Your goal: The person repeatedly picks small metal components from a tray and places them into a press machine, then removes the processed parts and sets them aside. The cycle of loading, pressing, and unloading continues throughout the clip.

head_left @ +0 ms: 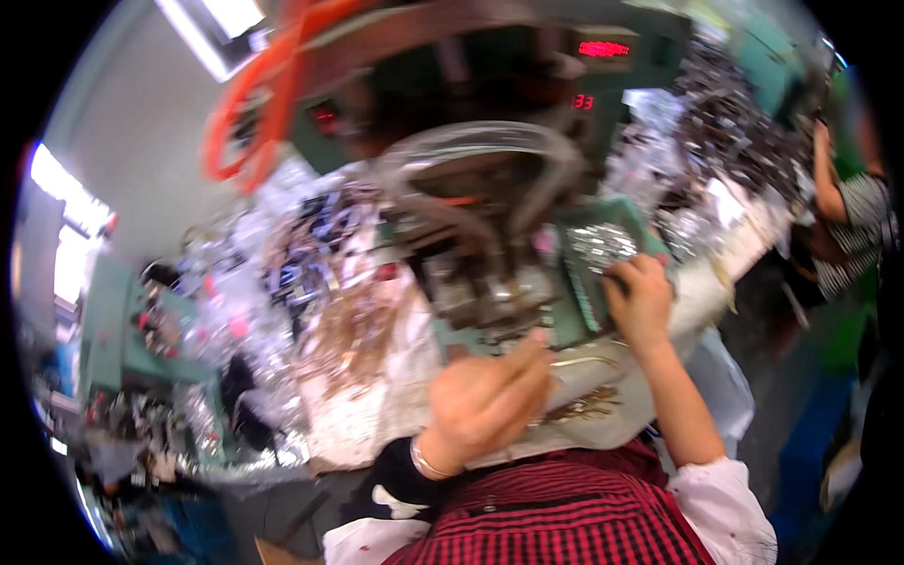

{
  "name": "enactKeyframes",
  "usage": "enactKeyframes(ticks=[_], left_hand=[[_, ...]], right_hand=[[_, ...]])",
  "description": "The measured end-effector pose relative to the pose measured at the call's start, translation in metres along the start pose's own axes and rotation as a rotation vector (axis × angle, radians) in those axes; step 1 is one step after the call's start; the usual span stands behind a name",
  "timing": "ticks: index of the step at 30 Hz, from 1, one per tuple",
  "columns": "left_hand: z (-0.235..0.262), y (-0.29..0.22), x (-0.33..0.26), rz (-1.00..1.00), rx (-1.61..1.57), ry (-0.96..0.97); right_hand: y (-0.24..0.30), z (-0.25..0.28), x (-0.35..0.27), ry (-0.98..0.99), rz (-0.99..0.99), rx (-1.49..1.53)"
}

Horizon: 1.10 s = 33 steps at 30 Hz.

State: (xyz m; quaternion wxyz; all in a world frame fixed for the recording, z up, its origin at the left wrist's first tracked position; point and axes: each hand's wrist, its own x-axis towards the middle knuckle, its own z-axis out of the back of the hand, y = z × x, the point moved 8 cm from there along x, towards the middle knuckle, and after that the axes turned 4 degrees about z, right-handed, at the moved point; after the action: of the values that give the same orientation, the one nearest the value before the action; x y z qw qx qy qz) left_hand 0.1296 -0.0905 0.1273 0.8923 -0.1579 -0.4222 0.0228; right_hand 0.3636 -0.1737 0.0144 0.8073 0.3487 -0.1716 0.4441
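My left hand reaches to the front of a bench machine, its fingers pressed together close to the metal tooling. Whatever sits in that pinch is hidden by the fingers and blur. A thin, curved, gold-coloured strip shows just right of these fingertips; I cannot tell whether they touch it. My right hand is at the right edge of a green tray, fingers curled in beside a heap of small shiny pieces. Its fingertips are smeared, and what they hold cannot be made out.
Brown, strip-like parts lie left of the machine, beside clear plastic bags. Dark metal parts are piled at the back right. An orange hose hangs at upper left. Another person in a striped top is at far right.
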Motion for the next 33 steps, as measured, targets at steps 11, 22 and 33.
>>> enactKeyframes(ticks=[11, 22, 33], left_hand=[[0.125, 0.096, -0.044, 0.485, 0.481, -0.135], [0.057, 0.211, -0.149, 0.683, 0.668, 0.243], [0.083, 0.169, -0.114, 0.887, -0.072, -0.305]], right_hand=[[-0.002, -0.002, 0.005, -0.09, -0.275, 0.605], [-0.054, 0.04, -0.034, -0.236, -0.398, 0.505], [0.11, -0.013, 0.044, -0.083, -0.166, 1.032]])
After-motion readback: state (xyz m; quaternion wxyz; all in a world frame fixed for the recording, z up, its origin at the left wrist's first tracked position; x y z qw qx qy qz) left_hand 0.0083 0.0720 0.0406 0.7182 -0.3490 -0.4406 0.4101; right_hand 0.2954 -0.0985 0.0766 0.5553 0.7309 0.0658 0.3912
